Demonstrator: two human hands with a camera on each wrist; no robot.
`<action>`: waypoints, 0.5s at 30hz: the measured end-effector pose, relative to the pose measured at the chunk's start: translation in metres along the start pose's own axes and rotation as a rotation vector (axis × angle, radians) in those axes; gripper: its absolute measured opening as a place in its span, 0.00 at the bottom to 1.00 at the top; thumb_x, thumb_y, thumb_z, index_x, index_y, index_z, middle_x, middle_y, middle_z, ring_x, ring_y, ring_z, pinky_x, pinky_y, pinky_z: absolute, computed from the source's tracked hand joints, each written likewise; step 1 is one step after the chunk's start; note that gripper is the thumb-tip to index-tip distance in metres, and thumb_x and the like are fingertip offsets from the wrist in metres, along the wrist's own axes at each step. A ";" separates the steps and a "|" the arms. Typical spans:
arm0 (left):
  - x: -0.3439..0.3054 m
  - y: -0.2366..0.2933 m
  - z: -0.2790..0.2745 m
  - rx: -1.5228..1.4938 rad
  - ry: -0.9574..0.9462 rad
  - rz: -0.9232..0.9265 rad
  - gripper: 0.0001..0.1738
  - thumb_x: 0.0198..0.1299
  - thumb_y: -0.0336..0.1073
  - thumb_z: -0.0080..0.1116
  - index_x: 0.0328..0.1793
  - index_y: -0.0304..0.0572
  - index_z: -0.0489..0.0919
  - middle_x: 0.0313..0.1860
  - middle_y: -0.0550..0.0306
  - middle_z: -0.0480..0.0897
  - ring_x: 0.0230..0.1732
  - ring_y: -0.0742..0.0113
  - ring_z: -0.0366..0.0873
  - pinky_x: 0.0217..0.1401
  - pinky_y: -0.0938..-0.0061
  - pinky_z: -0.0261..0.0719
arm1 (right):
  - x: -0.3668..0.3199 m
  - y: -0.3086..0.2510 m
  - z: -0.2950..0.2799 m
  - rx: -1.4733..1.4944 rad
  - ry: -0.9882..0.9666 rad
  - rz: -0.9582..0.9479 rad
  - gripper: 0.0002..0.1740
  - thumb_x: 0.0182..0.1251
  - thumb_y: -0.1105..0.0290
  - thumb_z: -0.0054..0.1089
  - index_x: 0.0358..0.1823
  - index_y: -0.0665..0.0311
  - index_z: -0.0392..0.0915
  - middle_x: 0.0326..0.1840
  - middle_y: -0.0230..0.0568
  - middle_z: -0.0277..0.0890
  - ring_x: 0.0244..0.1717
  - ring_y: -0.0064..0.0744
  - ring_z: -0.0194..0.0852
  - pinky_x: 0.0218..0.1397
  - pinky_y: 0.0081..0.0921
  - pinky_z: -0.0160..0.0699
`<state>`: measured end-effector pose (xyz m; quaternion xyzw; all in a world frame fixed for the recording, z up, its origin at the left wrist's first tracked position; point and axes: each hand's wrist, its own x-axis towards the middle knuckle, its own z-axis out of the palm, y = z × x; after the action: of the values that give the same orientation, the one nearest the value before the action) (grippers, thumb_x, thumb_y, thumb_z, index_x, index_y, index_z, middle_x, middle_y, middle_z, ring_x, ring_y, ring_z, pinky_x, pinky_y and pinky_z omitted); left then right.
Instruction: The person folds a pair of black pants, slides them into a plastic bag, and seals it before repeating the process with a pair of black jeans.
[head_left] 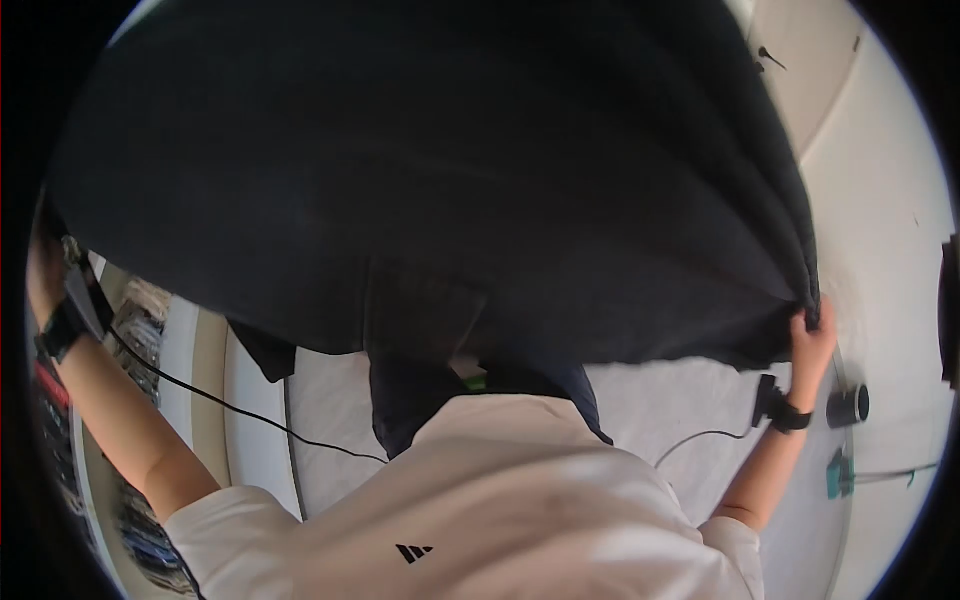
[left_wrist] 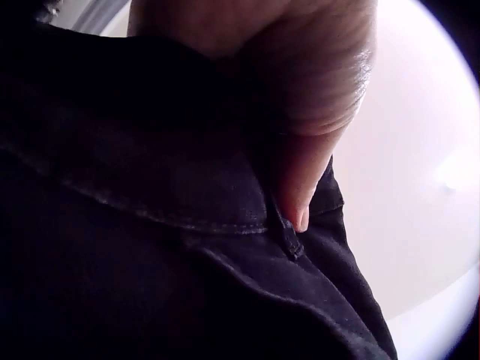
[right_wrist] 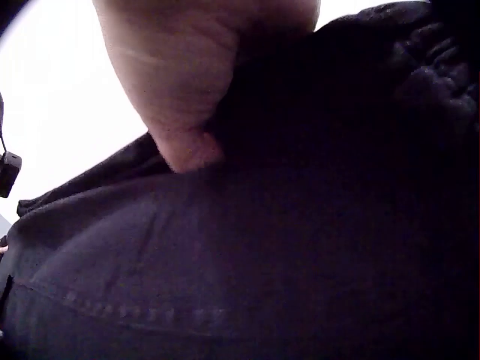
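Garment: I see a large dark, nearly black cloth garment with a stitched hem (head_left: 430, 170). It is held up and spread wide between both hands, and it fills most of my head view.
Left hand: the left hand (head_left: 44, 268) is at the cloth's far left edge. On its wrist camera the fingers (left_wrist: 298, 187) curl round the hem, one tip against the seam.
Right hand: the right hand (head_left: 812, 338) clenches the bunched lower right corner, thumb tight on the fabric.
Below: a white flat surface (head_left: 890, 220), possibly a bed; the fisheye blurs it.
Nearby: a small black cylinder (head_left: 848, 405) sits just beside the right wrist. A thin black cable (head_left: 230, 405) hangs under the left arm.
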<state>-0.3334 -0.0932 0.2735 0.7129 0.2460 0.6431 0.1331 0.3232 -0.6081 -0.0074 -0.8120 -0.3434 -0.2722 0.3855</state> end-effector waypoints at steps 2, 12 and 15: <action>-0.014 -0.056 -0.043 0.047 0.072 -0.226 0.25 0.61 0.44 0.60 0.60 0.36 0.76 0.54 0.52 0.79 0.56 0.66 0.75 0.61 0.74 0.70 | 0.034 -0.030 0.001 0.022 -0.208 -0.148 0.13 0.58 0.79 0.55 0.46 0.69 0.75 0.34 0.42 0.76 0.35 0.31 0.74 0.44 0.26 0.73; -0.067 -0.160 0.048 0.247 -0.215 -0.347 0.20 0.57 0.37 0.64 0.52 0.33 0.78 0.46 0.58 0.82 0.46 0.72 0.77 0.54 0.78 0.71 | 0.231 -0.099 0.111 -0.380 -0.078 -0.658 0.14 0.59 0.72 0.59 0.47 0.62 0.71 0.40 0.53 0.75 0.41 0.57 0.74 0.40 0.42 0.73; -0.070 -0.168 0.059 0.114 0.018 -0.360 0.16 0.59 0.32 0.61 0.51 0.33 0.79 0.44 0.59 0.82 0.45 0.73 0.77 0.54 0.78 0.70 | 0.268 -0.105 0.119 -0.440 0.135 -0.682 0.18 0.58 0.75 0.57 0.51 0.61 0.71 0.42 0.49 0.76 0.44 0.54 0.75 0.43 0.41 0.75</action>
<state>-0.3096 0.0197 0.1211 0.6577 0.4068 0.6005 0.2034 0.4287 -0.3692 0.1621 -0.6948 -0.5006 -0.5041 0.1121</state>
